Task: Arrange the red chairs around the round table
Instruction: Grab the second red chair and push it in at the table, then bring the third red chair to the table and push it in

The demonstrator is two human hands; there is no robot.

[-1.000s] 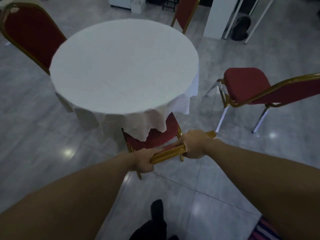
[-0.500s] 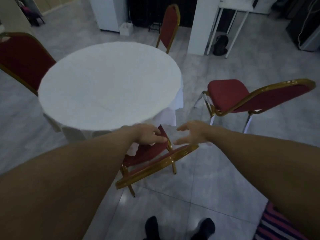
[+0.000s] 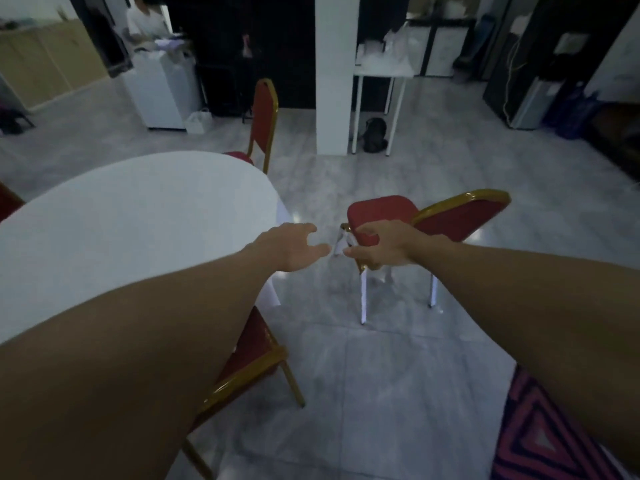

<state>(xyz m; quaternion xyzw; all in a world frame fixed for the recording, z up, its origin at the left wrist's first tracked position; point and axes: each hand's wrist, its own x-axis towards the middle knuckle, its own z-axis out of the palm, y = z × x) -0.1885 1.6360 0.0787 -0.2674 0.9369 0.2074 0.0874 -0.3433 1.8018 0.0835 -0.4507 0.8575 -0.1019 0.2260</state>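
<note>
At the far left edge, well away from my fingers, a sliver of red chair back [image 3: 8, 202] shows beside the round table [image 3: 121, 230], whose white cloth runs under my left forearm. Below that forearm sits a tucked chair [image 3: 254, 348], its seat partly under the cloth. My left hand [image 3: 291, 249] hangs empty, fingers spread apart, past the table's edge. Beyond those fingertips, a far chair [image 3: 265, 116] stands close to the table's far rim. My right hand [image 3: 384, 247] is empty too, fingers loosely spread, hovering in front of the stray chair [image 3: 381, 213], which stands apart from the table. I judge that one is next: I should take its gold back rail [image 3: 460, 206], right of my right fingers, with both hands and push it in squarely. It has a padded red seat, gold frame and pale legs.
</note>
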